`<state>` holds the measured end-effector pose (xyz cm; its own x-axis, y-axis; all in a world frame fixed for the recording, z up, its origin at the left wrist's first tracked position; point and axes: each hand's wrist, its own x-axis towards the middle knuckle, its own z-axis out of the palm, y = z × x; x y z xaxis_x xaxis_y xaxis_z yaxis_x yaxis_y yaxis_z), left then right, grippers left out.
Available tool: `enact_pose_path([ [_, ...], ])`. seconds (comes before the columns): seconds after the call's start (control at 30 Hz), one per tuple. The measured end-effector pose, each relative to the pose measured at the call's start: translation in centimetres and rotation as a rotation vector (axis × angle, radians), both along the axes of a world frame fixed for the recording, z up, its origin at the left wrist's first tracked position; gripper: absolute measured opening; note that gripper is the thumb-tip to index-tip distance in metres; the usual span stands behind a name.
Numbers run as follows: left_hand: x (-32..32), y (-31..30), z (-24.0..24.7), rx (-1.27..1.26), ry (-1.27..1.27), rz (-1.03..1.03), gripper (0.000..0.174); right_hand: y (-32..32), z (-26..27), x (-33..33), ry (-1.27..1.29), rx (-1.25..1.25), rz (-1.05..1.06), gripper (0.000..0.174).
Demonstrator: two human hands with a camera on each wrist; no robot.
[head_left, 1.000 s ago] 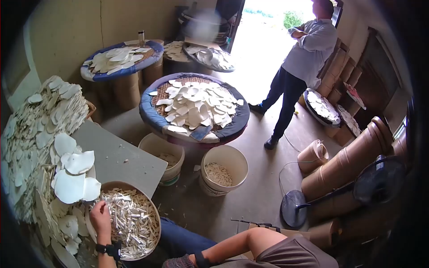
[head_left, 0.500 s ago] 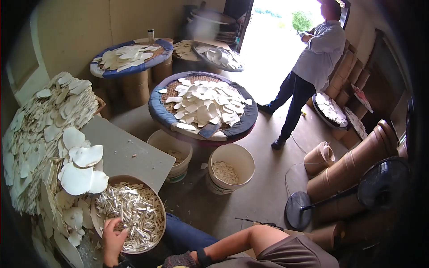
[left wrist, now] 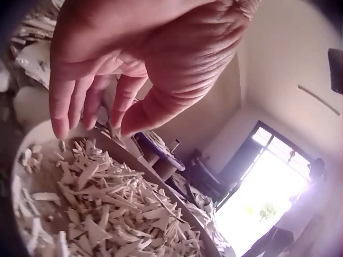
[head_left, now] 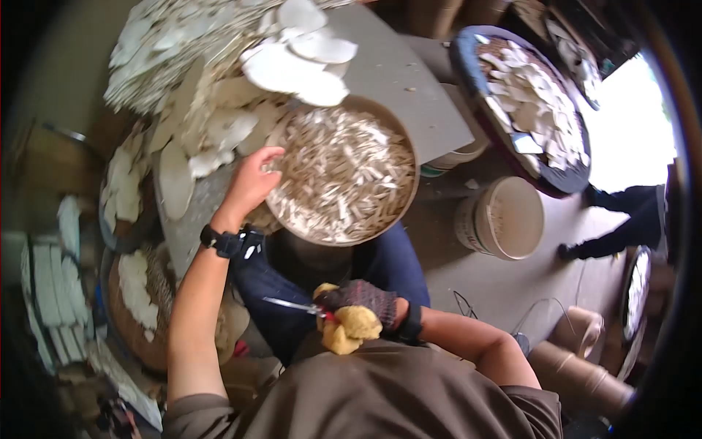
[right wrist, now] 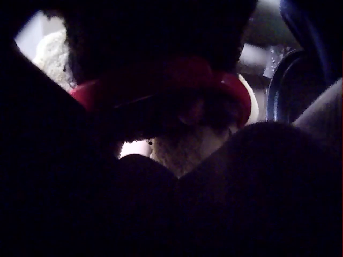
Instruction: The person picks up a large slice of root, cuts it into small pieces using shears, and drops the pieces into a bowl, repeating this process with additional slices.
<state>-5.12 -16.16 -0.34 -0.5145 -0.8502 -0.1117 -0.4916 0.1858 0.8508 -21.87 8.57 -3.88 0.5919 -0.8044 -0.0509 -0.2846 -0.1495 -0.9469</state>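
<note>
A round tub (head_left: 391,115) full of pale, thin strips (head_left: 344,175) stands before the person's knees. At its left rim hovers my left hand (head_left: 247,184), thumb and fingertips apart in the head view. The left wrist view shows its fingers hanging loosely over the strips. Down at my lap, my right hand (head_left: 363,298), in a dark knit glove, grips red-handled scissors (head_left: 287,302), blades pointing left. Lumpy yellow padding (head_left: 357,323) surrounds the handle. In the dark right wrist view a red handle loop (right wrist: 155,80) shows. White flat slices (head_left: 281,69) overlap the tub's far left side.
A grey board (head_left: 409,95) lies beyond the tub, with a layered stack of slices (head_left: 168,51) at upper left. To the right are a white bucket (head_left: 523,208), a cloth-rimmed round tray (head_left: 468,69) heaped with pieces, and another person's legs (head_left: 629,227).
The head view has swung down, bringing the lap and scissors into sight. My left hand dipped over the strips half a second ago and is now back at the tub's left rim.
</note>
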Motion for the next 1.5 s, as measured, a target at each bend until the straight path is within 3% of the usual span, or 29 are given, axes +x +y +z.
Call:
enact_pose_path([
  [0.07, 0.8, 1.7, 0.6, -0.230, -0.349, -0.037, 0.035, -0.1, 0.5, -0.4, -0.030, -0.084, 0.005, 0.026],
  [0.13, 0.7, 3.7, 0.8, -0.599, -0.544, -0.167, 0.029, -0.4, 0.8, -0.5, -0.103, -0.067, 0.001, 0.025],
  [0.2, -0.1, 5.6, 0.8, -0.720, -0.767, -0.330, 0.024, -0.4, 0.7, -0.5, -0.108, -0.070, 0.012, 0.024],
  [0.3, -1.6, 7.1, -0.7, -0.702, -0.752, -0.417, 0.024, -0.3, 0.3, -0.4, -0.132, -0.026, 0.008, 0.023],
  [0.43, -4.1, 7.8, -2.2, -0.356, -0.781, -0.433, 0.042, -0.4, 0.6, -0.6, -0.113, -0.038, 0.001, 0.023],
  [0.57, -6.2, 7.1, -2.9, 0.233, 0.061, -0.267, 0.039, -0.8, 1.1, -1.1, -0.100, -0.068, 0.007, 0.024],
  [0.67, -6.5, 4.6, -1.6, 0.270, 0.267, -0.118, 0.033, -0.8, 1.0, -1.0, -0.119, -0.020, 0.017, 0.024],
  [0.73, -5.6, 1.4, -1.5, 0.257, 0.153, 0.013, 0.026, -0.7, 0.9, -1.0, -0.134, 0.001, 0.014, 0.025],
  [0.8, -4.7, -1.7, -2.1, 0.010, -0.013, 0.103, 0.014, -0.9, 1.2, -1.1, -0.075, -0.022, 0.019, 0.025],
  [0.87, -4.3, -3.2, -2.3, -0.126, -0.223, 0.115, 0.014, -0.8, 1.0, -1.1, -0.070, -0.024, 0.019, 0.025],
  [0.97, -4.1, -4.6, -4.4, -0.567, -0.337, -0.039, 0.012, -0.5, 0.1, -0.8, -0.129, -0.007, 0.015, 0.026],
  [1.2, -4.3, -4.2, -4.1, -0.525, -0.483, -0.118, 0.008, -0.5, 0.0, -0.8, -0.113, -0.007, -0.016, 0.023],
  [1.23, -3.8, -4.2, -4.0, -0.615, -0.451, -0.131, 0.007, -0.5, 0.0, -0.7, -0.109, -0.001, -0.019, 0.022],
  [1.4, -0.4, -1.9, 1.1, 0.173, -0.119, 0.026, 0.007, -0.7, 0.4, -0.9, -0.094, 0.000, -0.030, 0.022],
  [1.5, 2.2, -1.0, 4.8, 0.453, -0.362, -0.201, 0.009, -1.0, 1.2, -1.0, 0.004, -0.013, -0.007, 0.022],
])
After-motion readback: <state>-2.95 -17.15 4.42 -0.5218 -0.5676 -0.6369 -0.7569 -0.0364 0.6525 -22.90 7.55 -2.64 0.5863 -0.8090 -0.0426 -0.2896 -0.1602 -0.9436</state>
